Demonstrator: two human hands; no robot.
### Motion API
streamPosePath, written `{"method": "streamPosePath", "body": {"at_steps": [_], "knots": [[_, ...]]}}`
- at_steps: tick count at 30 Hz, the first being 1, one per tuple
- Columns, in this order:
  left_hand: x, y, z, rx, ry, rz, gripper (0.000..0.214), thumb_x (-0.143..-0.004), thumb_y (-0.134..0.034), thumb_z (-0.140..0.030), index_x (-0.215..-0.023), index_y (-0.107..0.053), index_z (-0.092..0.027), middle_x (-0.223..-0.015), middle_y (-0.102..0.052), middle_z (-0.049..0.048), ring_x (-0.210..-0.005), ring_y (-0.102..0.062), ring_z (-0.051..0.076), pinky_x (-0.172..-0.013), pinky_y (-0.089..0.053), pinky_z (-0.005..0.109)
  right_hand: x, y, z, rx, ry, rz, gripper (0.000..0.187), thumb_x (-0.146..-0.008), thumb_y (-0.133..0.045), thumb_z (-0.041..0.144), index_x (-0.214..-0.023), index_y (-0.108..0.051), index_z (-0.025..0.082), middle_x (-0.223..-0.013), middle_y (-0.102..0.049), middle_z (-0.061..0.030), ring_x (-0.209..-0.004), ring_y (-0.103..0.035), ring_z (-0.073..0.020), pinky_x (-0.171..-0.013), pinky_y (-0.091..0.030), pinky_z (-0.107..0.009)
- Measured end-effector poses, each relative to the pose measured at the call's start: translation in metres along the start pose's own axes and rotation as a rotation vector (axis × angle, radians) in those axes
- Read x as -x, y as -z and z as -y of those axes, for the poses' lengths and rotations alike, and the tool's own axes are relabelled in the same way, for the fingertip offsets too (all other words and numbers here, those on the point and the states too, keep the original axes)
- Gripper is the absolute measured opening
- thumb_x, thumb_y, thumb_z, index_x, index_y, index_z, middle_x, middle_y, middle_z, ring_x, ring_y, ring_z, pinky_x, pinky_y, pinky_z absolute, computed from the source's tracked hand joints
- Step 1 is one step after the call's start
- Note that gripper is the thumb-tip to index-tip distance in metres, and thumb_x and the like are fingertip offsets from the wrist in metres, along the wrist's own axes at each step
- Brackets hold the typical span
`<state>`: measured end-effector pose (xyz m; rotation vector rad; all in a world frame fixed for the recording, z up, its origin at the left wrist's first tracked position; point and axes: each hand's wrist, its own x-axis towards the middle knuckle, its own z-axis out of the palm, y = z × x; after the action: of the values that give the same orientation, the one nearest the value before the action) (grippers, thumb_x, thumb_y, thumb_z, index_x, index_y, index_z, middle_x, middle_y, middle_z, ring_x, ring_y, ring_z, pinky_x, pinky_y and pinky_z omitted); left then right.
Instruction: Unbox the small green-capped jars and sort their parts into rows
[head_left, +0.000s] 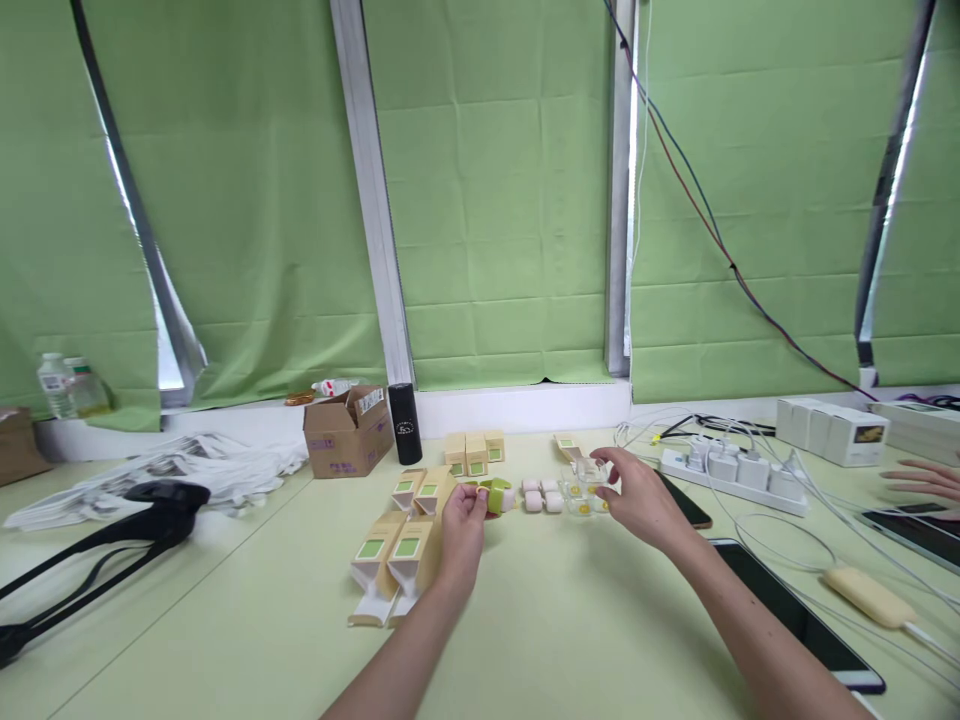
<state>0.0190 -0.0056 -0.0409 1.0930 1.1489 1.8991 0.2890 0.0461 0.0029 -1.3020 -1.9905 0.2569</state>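
My left hand (462,530) pinches a small green item (496,496) with a pale pinkish end; its exact kind is too small to tell. My right hand (637,500) has thumb and fingers closed around a clear plastic piece (591,473), partly covered by the fingers. Just below it stand several clear plastic pieces with yellow spots (580,506). Between the hands sit several small pinkish-white blocks (541,496). Beside my left hand lie several cream cartons with green windows (407,547), the nearer ones with white flaps open. One more open carton (567,446) lies behind the clear pieces.
Three small cartons (475,455) stand behind, near a black cylinder (405,425) and a brown cardboard box (348,432). At right are a power strip (735,480), cables, phones and a tablet (795,610). Another person's hand (926,480) shows at the right edge. A black strap-like object (112,535) lies left.
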Motion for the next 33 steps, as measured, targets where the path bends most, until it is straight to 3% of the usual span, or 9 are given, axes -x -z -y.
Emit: {"method": "streamPosePath", "body": {"at_steps": [5, 12, 29, 33], "knots": [[0.001, -0.001, -0.002, -0.010, 0.007, 0.014, 0.048, -0.068, -0.083, -0.057, -0.079, -0.059, -0.018, -0.072, -0.070, 0.0037, -0.068, -0.068, 0.019, -0.067, -0.055, 0.030, -0.001, 0.004, -0.023, 0.286, -0.092, 0.220, 0.049, -0.074, -0.056, 0.001, -0.119, -0.062, 0.017, -0.118, -0.064, -0.0125, -0.098, -0.066, -0.0246, -0.074, -0.042, -0.030], [0.000, -0.003, -0.002, -0.006, -0.001, 0.003, 0.049, -0.065, -0.085, -0.057, -0.077, -0.059, -0.018, -0.070, -0.069, 0.0026, -0.066, -0.066, 0.017, -0.066, -0.054, 0.030, 0.003, -0.004, -0.028, 0.439, -0.114, 0.358, 0.050, -0.073, -0.051, -0.006, -0.118, -0.061, 0.016, -0.114, -0.059, -0.0142, -0.091, -0.068, -0.0228, -0.067, -0.037, -0.028], [0.004, -0.004, -0.005, 0.001, 0.012, 0.035, 0.042, -0.068, -0.084, -0.050, -0.079, -0.060, -0.018, -0.071, -0.071, 0.0027, -0.069, -0.068, 0.019, -0.068, -0.053, 0.029, 0.006, -0.003, -0.022, 0.481, -0.139, 0.358, 0.051, -0.075, -0.049, -0.007, -0.121, -0.054, 0.015, -0.112, -0.057, -0.0147, -0.082, -0.066, -0.0205, -0.063, -0.036, -0.027], [0.006, -0.003, -0.006, 0.059, 0.054, 0.048, 0.036, -0.069, -0.083, -0.044, -0.078, -0.060, -0.017, -0.071, -0.071, 0.0028, -0.068, -0.069, 0.018, -0.070, -0.055, 0.030, 0.004, 0.000, -0.017, 0.516, -0.135, 0.263, 0.054, -0.074, -0.055, -0.003, -0.122, -0.054, 0.020, -0.115, -0.056, -0.0136, -0.098, -0.066, -0.0264, -0.060, -0.035, -0.026]]}}
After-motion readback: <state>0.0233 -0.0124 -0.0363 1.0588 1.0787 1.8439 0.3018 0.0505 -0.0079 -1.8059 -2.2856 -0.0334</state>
